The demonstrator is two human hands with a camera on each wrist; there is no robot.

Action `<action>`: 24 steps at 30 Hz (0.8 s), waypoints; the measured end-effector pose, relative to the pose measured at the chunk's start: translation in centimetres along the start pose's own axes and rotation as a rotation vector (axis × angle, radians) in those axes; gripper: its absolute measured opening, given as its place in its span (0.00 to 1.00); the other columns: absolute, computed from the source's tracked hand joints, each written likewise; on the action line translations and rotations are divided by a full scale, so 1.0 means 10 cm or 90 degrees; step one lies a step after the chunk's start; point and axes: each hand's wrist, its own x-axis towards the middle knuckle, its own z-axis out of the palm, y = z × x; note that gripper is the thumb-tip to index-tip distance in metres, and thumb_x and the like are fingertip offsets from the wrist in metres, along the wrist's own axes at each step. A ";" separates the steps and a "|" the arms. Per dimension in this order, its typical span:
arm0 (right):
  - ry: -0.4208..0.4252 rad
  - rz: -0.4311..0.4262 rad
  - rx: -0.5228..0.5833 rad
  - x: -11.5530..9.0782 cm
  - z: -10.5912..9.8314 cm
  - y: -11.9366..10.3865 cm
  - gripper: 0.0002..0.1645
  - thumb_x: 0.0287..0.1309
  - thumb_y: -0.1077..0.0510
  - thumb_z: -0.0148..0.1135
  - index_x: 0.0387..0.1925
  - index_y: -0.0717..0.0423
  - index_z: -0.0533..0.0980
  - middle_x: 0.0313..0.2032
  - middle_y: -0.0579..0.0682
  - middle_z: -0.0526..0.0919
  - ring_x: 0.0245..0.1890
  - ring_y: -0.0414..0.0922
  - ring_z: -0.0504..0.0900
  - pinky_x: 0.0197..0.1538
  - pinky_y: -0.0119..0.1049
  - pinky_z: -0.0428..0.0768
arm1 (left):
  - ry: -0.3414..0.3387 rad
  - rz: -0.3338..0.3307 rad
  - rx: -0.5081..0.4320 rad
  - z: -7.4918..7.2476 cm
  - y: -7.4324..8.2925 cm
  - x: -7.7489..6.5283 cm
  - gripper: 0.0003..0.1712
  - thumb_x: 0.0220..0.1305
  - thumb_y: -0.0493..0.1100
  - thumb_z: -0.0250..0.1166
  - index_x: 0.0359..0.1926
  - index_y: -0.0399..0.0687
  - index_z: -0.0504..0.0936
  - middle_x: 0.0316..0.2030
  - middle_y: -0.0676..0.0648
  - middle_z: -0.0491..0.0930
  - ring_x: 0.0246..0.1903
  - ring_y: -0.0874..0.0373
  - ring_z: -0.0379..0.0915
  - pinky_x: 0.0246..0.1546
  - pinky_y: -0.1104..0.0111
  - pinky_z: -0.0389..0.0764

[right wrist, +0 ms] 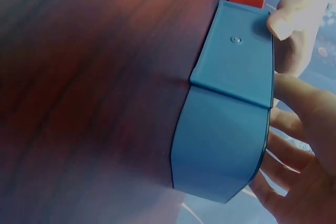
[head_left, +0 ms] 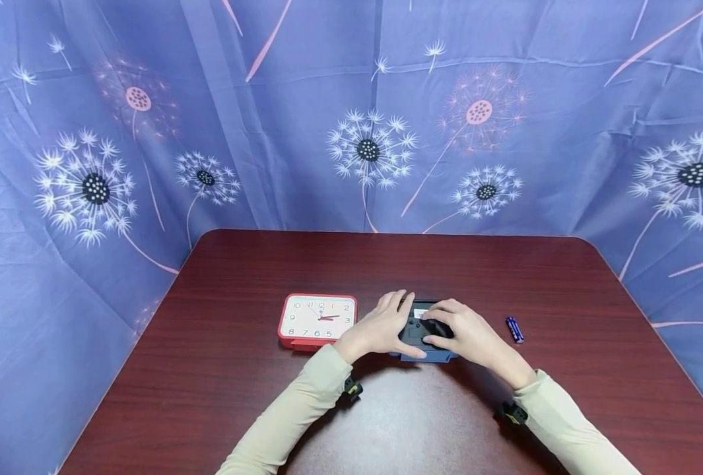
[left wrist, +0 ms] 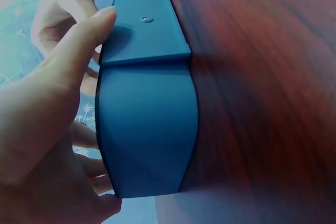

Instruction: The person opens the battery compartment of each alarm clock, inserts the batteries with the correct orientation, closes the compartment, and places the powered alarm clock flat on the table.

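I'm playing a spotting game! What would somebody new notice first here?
Probably the big dandelion curtain, filling the background behind the table. Next, maybe the bright red clock on the table, beside the left hand. Then perhaps the blue case under the right hand, with a blue battery off to the right.

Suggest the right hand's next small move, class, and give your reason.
The right hand should probably feel for a battery cover on the blue case: that hand is over its dark back, the left hand holds the case, and a battery lies loose on the table. Whether any cover is open is hidden.
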 end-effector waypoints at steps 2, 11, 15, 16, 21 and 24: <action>0.010 -0.021 -0.007 0.01 0.01 -0.01 0.21 0.44 0.53 0.76 0.41 0.59 0.83 0.42 0.52 0.84 0.43 0.48 0.81 0.45 0.44 0.81 | 0.013 0.012 0.019 0.02 0.01 0.01 0.65 0.51 0.75 0.62 0.75 0.37 0.47 0.73 0.36 0.51 0.73 0.44 0.47 0.72 0.52 0.54; -0.030 -0.029 -0.093 -0.01 0.03 -0.06 0.26 0.47 0.51 0.73 0.46 0.63 0.83 0.47 0.57 0.86 0.49 0.52 0.84 0.55 0.54 0.76 | 0.033 -0.016 0.083 0.13 0.08 0.05 0.63 0.55 0.79 0.52 0.74 0.38 0.50 0.72 0.38 0.55 0.72 0.46 0.51 0.72 0.48 0.52; -0.041 -0.054 -0.132 -0.03 0.04 -0.10 0.22 0.50 0.54 0.71 0.46 0.62 0.83 0.48 0.58 0.85 0.49 0.50 0.84 0.55 0.49 0.78 | 0.040 -0.022 0.092 0.13 0.10 0.05 0.62 0.55 0.78 0.54 0.74 0.38 0.52 0.71 0.39 0.58 0.70 0.46 0.53 0.71 0.47 0.54; -0.039 -0.071 -0.148 -0.03 0.05 -0.10 0.21 0.50 0.54 0.71 0.45 0.62 0.84 0.47 0.57 0.86 0.49 0.49 0.84 0.54 0.47 0.79 | 0.043 -0.021 0.087 0.12 0.10 0.05 0.62 0.54 0.78 0.55 0.73 0.37 0.53 0.70 0.39 0.59 0.70 0.46 0.54 0.70 0.46 0.55; -0.005 -0.173 -0.247 -0.03 0.09 -0.11 0.16 0.48 0.58 0.71 0.40 0.62 0.84 0.43 0.56 0.87 0.45 0.46 0.86 0.47 0.40 0.82 | 0.054 -0.020 0.058 0.11 0.10 0.05 0.61 0.52 0.77 0.59 0.72 0.37 0.56 0.70 0.39 0.61 0.69 0.46 0.56 0.69 0.44 0.57; 0.022 -0.213 -0.293 -0.02 0.10 -0.12 0.17 0.47 0.58 0.71 0.39 0.65 0.83 0.40 0.56 0.87 0.42 0.45 0.86 0.44 0.40 0.82 | 0.055 -0.023 0.046 0.11 0.10 0.06 0.62 0.51 0.76 0.60 0.72 0.37 0.56 0.70 0.39 0.60 0.69 0.46 0.55 0.69 0.44 0.56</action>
